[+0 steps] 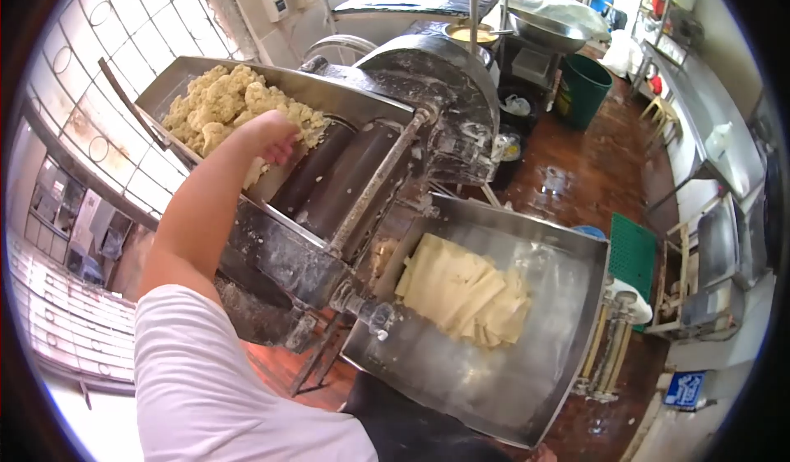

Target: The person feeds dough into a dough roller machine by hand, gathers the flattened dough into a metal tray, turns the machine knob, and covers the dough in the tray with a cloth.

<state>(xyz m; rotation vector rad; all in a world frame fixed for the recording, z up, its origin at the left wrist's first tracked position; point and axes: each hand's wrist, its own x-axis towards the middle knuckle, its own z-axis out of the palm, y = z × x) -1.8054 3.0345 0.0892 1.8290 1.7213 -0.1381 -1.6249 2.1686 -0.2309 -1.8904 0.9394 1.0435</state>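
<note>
My left hand (pixel 278 137) reaches over the steel hopper (pixel 185 74) of a dough sheeter. Its fingers are curled against the crumbly yellow dough (pixel 218 104), close to the rollers; how much dough is inside the fingers is hidden. Two dark rollers (pixel 350 170) lie beside the dough, with small crumbs on them. Below the machine, a folded stack of flat dough sheets (pixel 465 289) rests in a wide metal tray (pixel 551 363). Only a sliver of my right hand (pixel 541 454) shows, by the tray's near corner, and its fingers are mostly hidden.
A floury metal guard bar (pixel 383 178) crosses beside the rollers. A green bin (pixel 583 92) stands on the wet brown floor (pixel 568 166). Metal bowls (pixel 547 30) are at the back. A green perforated crate (pixel 632 256) and steel counters (pixel 699 116) line the right side.
</note>
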